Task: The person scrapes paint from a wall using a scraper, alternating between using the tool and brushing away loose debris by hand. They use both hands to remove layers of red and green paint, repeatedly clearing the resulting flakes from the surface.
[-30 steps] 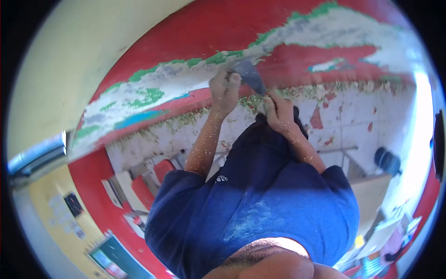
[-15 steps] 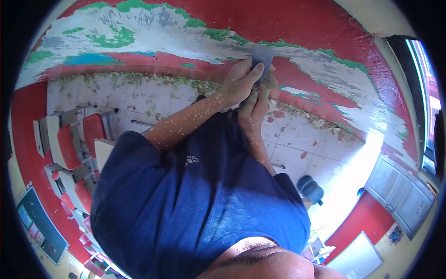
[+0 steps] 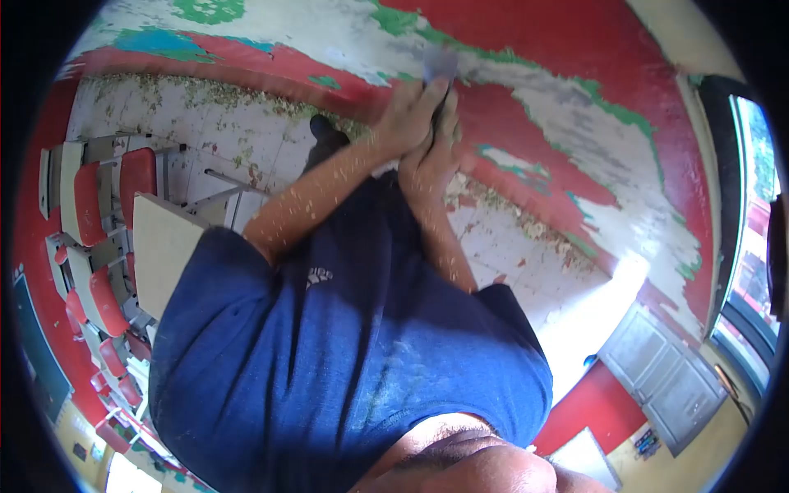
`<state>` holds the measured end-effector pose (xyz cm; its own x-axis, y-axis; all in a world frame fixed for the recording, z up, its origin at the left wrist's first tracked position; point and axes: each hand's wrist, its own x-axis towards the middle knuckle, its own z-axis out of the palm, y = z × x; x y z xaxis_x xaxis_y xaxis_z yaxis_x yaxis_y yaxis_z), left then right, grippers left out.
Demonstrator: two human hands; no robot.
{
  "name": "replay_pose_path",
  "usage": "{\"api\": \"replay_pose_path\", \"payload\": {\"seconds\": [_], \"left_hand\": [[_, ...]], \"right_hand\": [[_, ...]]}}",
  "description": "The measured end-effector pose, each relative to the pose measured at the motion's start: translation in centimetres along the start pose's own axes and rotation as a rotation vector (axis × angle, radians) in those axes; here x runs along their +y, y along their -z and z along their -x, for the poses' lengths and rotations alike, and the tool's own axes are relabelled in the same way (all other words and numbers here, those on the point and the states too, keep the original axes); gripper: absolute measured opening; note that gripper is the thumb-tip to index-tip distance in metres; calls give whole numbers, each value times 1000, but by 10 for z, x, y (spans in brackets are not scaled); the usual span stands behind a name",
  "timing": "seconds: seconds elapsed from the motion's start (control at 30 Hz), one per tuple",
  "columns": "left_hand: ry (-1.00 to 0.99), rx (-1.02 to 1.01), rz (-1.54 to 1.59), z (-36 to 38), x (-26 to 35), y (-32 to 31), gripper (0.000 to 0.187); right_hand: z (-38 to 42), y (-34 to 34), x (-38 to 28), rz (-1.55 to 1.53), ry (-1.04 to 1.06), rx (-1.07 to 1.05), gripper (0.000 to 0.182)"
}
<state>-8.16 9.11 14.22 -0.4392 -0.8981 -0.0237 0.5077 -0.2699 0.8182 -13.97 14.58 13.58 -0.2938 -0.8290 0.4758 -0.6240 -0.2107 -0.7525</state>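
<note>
Left hand [image 3: 407, 119] and right hand [image 3: 433, 160] were both wrapped around a scraper [image 3: 440, 64], its blurry blade up at the patchy red wall [image 3: 567, 33]. Paint flakes [image 3: 530, 220] littered the floor [image 3: 283, 148] below, with specks on the left forearm [image 3: 320, 185] too.

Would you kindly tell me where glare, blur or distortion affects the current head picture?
Head view: glare bleaches the floor at right. Head view: motion blur softens the scraper blade, left hand and right hand. Head view: wide-angle distortion bows the scene, with black corners.
</note>
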Motion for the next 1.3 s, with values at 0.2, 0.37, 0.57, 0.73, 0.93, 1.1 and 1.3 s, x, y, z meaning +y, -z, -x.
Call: {"api": "replay_pose_path", "payload": {"seconds": [0.2,0.37,0.57,0.73,0.93,1.1,1.3], "left_hand": [[-124,-98,-118,-18,52,-16,37],[-87,70,-286,-9,11,18,35],[-66,65,-38,-10,40,5,39],[70,137,-133,8,19,28,35],[-84,51,-440,26,71,28,37],[123,-49,-161,15,86,45,33],[106,-142,-266,-2,113,67,31]], "right_hand": [[-11,-3,-10,-129,-40,-31,51],[0,-11,-8,-76,-7,-49,50],[4,-16,5,-49,-52,-144,49],[18,-25,7,-98,-20,-164,48],[17,-7,-41,-359,-338,-301,51],[35,-56,-49,-302,-311,-8,49],[18,-120,-74,-407,-303,352,33]]}}
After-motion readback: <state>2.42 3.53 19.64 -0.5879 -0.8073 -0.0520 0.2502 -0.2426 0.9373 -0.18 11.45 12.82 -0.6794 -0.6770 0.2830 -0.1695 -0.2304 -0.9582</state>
